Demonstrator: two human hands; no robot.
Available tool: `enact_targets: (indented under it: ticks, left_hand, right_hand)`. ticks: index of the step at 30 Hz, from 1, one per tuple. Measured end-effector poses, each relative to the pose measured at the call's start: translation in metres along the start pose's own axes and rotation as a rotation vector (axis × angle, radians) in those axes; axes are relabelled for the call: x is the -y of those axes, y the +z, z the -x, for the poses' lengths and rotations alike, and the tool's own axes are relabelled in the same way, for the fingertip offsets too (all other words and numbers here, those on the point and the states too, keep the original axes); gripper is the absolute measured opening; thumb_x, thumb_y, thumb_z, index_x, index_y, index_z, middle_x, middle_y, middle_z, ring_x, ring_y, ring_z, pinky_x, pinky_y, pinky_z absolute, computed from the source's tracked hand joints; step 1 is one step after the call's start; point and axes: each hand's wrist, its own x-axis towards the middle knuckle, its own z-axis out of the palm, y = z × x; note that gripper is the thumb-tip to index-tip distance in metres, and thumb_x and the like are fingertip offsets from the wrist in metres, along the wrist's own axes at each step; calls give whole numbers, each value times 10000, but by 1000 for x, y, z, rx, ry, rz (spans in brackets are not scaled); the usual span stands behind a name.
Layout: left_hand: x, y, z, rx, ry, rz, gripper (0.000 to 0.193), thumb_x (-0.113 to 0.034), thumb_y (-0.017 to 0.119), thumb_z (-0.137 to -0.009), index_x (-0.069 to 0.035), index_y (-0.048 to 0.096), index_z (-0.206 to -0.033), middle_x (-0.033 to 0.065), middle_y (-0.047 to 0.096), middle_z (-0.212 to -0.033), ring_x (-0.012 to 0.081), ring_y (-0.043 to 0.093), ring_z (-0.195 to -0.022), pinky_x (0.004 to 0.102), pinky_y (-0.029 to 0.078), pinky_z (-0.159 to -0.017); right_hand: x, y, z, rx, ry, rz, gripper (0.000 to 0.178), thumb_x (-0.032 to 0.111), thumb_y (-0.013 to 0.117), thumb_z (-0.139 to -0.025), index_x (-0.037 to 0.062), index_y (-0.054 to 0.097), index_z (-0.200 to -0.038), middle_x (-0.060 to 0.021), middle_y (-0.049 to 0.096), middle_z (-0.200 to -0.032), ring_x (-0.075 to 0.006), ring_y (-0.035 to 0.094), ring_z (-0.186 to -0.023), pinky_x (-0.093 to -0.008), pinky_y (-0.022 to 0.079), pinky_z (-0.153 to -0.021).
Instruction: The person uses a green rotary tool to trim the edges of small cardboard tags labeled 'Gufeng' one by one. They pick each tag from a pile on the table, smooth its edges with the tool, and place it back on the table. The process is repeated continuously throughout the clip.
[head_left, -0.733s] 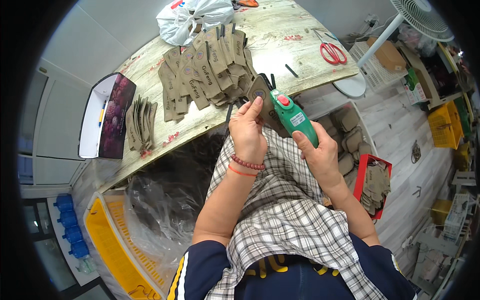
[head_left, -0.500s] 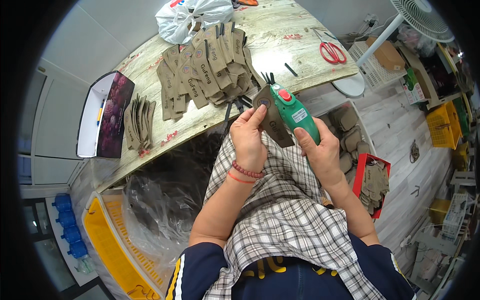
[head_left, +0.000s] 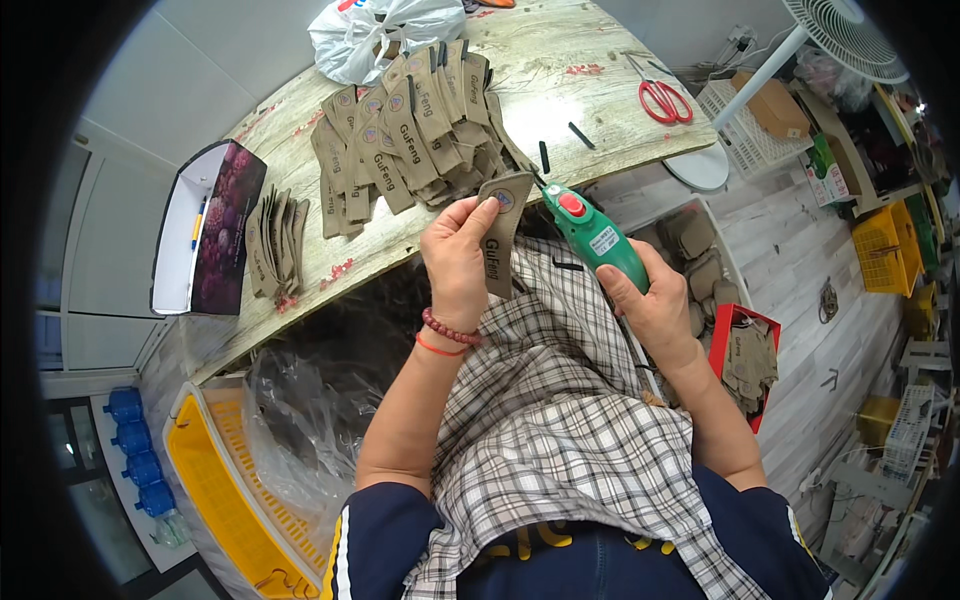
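Observation:
My left hand (head_left: 457, 268) pinches a brown fabric strip (head_left: 498, 240) with a round emblem and dark print, holding it over my lap. In my right hand (head_left: 655, 305) is a green handheld electric cutter (head_left: 603, 238) with a red button; its tip points up and left toward the table edge, apart from the strip. A large pile of similar brown strips (head_left: 405, 140), some with black ends, covers the table beyond my hands. At the table's left lies a smaller stack of strips (head_left: 278, 245). Short black scraps (head_left: 582, 136) rest on the table, and another black scrap (head_left: 568, 266) is on my checked apron.
Red-handled scissors (head_left: 665, 102) lie at the table's right. A dark floral box (head_left: 228, 230) stands at its left edge, a white plastic bag (head_left: 385, 40) behind. Lower right, a red box (head_left: 722, 350) holds strips. A yellow crate (head_left: 220, 500) sits lower left; a fan (head_left: 845, 35) stands right.
My left hand has moved left with the strip, away from the cutter. Black pieces at the cutter's tip have come off; one now shows at the table edge, another on the apron.

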Motion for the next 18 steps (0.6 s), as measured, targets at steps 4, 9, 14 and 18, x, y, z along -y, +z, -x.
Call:
enact_targets:
  ticks: [4, 9, 14, 18]
  left_hand:
    - [-19, -10, -4, 82, 3, -208, 108, -45, 625, -886, 23, 677, -954, 44, 692, -850, 66, 622, -698, 191, 487, -625]
    - [-44, -30, -13, 176, 0, -445, 101, -56, 648, -863, 22, 681, -918, 9, 671, -808, 43, 577, -682, 182, 452, -624]
    - [-86, -56, -19, 127, -54, -721, 125, -78, 671, -847, 11, 676, -934, -18, 649, -824, 42, 563, -734, 193, 437, -677]
    - [-151, -165, -64, -192, 293, -849, 107, -62, 616, -867, 9, 661, -932, -4, 640, -782, 50, 554, -696, 212, 457, -636]
  right_hand:
    - [0, -4, -1, 35, -49, 26, 461, 386, 691, -854, -11, 602, -1072, -66, 600, -685, -128, 565, -580, -283, 458, -548]
    - [4, -2, -4, 90, -148, 99, 452, 389, 691, -851, 13, 603, -1084, -80, 640, -745, -156, 622, -641, -292, 487, -596]
    - [6, 14, -4, 98, -158, 106, 422, 365, 693, -851, 30, 606, -1092, -102, 669, -799, -188, 664, -711, -307, 508, -641]
    - [-9, 10, 2, 81, 68, -46, 377, 303, 694, -859, 7, 610, -1078, -41, 606, -692, -103, 572, -578, -268, 456, -535]
